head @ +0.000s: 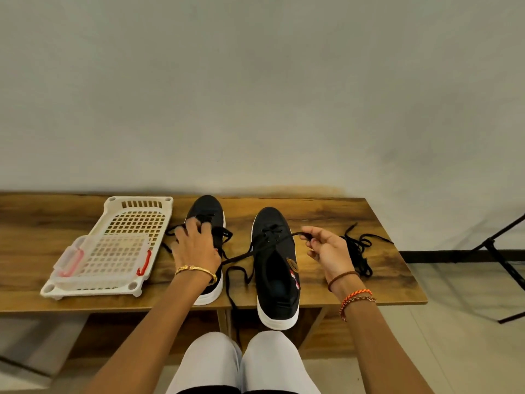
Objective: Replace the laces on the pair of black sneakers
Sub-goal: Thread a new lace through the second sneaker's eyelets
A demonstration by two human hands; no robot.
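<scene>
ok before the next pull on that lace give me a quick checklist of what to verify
1. Right hand pinches the lace end: ok.
2. Lace runs through the right sneaker's eyelets: ok for the front ones, further back cannot tell.
3. Left hand rests on the left sneaker: ok.
4. Slack free of snags: not ok, it lies looped between the shoes and hangs over the table edge.
5. Loose laces at right kept apart: ok.
6. White basket out of the way: ok.

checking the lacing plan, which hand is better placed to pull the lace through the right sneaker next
Right. The right hand already pinches the lace running from the right sneaker eyelets; the left hand rests on the left sneaker.
</scene>
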